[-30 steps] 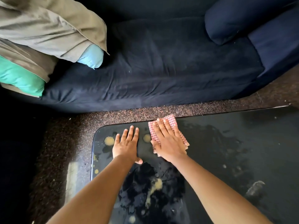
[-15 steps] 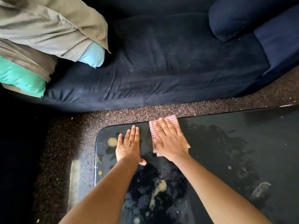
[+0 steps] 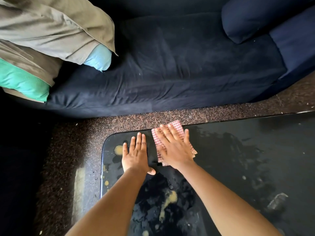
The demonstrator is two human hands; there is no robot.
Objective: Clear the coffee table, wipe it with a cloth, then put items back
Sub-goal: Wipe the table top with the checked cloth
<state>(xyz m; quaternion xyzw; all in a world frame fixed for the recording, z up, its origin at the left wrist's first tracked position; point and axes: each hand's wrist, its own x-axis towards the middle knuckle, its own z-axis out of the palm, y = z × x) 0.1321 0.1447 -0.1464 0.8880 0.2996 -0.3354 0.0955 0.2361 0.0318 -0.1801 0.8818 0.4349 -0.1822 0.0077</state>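
Left hand [image 3: 136, 155]: flat on the table, palm down, fingers straight and close together, thumb out to the side toward the right hand; holds nothing.
Right hand [image 3: 173, 149]: flat and palm down on the cloth, fingers straight and slightly spread, pressing it onto the table; no curl round it.
Cloth [image 3: 177, 126]: red-and-white checked, folded, lying under the right hand; far edge showing past the fingertips at the table's far edge, strips showing on both sides of the hand; just beside the left hand, not touching it.
Table [image 3: 238, 150]: dark, glossy top with a rounded corner beyond the left hand; streaked and wet-looking out from the right hand.
Smears: one yellowish blotch [image 3: 118, 149] just outside the left hand's little finger, a larger one [image 3: 170, 200] between the two forearms, small spots along the table edge by the left forearm.
Floor [image 3: 68, 142]: speckled brown carpet, past the fingertips and outside the left hand.
Sofa [image 3: 170, 65]: dark blue, beyond both hands across the carpet strip.
Pillows: grey-brown one [image 3: 51, 28], light blue one [image 3: 98, 57] and green one [image 3: 22, 82] piled on the sofa far beyond the left hand; dark blue cushion [image 3: 252, 16] far beyond the right hand.
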